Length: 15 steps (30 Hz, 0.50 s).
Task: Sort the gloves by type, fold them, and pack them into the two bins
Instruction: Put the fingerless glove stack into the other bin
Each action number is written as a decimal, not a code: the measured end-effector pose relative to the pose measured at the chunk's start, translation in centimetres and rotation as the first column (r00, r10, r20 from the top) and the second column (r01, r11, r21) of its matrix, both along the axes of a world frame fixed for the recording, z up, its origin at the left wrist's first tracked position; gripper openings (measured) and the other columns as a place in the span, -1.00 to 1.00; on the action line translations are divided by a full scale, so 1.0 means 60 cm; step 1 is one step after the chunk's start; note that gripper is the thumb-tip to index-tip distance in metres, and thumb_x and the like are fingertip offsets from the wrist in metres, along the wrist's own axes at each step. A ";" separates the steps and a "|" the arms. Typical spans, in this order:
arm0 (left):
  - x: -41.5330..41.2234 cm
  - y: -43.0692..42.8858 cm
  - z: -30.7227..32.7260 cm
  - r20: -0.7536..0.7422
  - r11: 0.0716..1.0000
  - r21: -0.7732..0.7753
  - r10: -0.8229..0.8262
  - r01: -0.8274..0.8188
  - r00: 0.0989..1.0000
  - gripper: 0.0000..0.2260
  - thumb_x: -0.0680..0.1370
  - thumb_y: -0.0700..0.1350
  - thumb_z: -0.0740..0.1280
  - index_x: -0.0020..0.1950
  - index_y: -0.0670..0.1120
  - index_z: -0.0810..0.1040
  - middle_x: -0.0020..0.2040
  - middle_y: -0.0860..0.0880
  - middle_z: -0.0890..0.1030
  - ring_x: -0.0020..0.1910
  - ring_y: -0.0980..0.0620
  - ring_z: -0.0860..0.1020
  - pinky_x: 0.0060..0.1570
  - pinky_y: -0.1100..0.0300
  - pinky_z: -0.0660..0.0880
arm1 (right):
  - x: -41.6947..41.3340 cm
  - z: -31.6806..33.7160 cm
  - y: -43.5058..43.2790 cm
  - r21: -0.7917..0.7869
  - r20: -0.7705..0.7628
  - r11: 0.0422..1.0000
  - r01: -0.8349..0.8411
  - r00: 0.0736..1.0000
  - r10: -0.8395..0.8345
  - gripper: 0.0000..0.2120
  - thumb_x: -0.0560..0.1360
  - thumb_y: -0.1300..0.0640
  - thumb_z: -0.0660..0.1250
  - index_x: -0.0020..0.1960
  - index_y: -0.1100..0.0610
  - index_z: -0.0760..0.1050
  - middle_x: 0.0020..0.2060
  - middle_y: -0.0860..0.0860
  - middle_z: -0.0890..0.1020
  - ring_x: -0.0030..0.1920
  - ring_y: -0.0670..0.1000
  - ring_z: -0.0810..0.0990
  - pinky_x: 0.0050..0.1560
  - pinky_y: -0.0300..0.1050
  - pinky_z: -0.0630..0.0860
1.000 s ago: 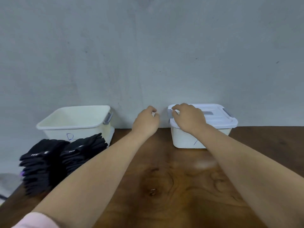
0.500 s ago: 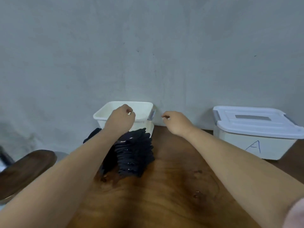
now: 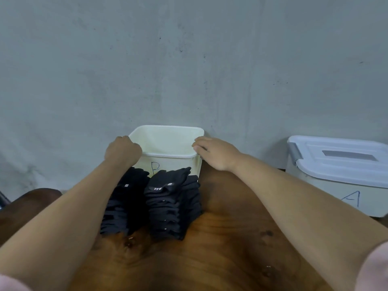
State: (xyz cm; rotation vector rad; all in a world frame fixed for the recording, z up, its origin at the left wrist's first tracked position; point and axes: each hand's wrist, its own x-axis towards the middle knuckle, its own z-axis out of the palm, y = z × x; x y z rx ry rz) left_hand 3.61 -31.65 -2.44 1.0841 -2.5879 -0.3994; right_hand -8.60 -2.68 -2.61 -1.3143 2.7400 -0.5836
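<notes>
The left sleeve (image 3: 10, 283) and right sleeve (image 3: 375, 269) are pale pink, the forearms (image 3: 63, 217) bare.

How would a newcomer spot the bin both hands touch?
On the wooden table, against the grey wall, stand two white bins. The open bin is the left one, behind the black glove stacks. Unlike the lidded bin marked A, it is lidless and marked B.
</notes>
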 end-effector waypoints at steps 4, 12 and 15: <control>-0.004 0.036 0.001 0.028 0.996 -0.063 -0.060 0.062 0.998 -0.68 0.61 -0.05 0.25 0.23 -0.24 0.54 0.17 -0.19 0.60 0.06 -0.19 0.53 -0.03 0.06 0.39 | -0.001 0.000 0.049 -0.032 0.019 0.999 0.023 1.000 -0.022 -0.61 0.77 -0.12 0.04 0.34 -0.01 0.56 0.41 -0.08 0.52 0.40 0.00 0.47 0.40 0.11 0.44; -0.040 0.161 0.029 0.104 0.982 -0.070 -0.168 0.176 0.980 -0.81 0.52 -0.02 0.35 -0.01 -0.14 0.53 -0.18 -0.02 0.54 -0.16 -0.10 0.54 -0.28 0.14 0.37 | 0.007 -0.002 0.187 -0.001 -0.028 0.992 0.128 0.991 -0.128 -0.57 0.78 -0.10 0.01 0.38 0.07 0.53 0.43 -0.01 0.52 0.42 0.09 0.47 0.40 0.16 0.42; -0.048 0.208 0.030 0.093 0.976 -0.037 -0.211 0.216 0.973 -0.86 0.51 -0.05 0.36 -0.05 -0.10 0.50 -0.21 0.00 0.54 -0.27 -0.04 0.52 -0.37 0.19 0.32 | 0.026 -0.001 0.237 -0.005 -0.061 0.990 0.144 0.988 -0.144 -0.58 0.78 -0.06 0.01 0.36 0.12 0.55 0.40 0.03 0.54 0.41 0.11 0.47 0.41 0.14 0.40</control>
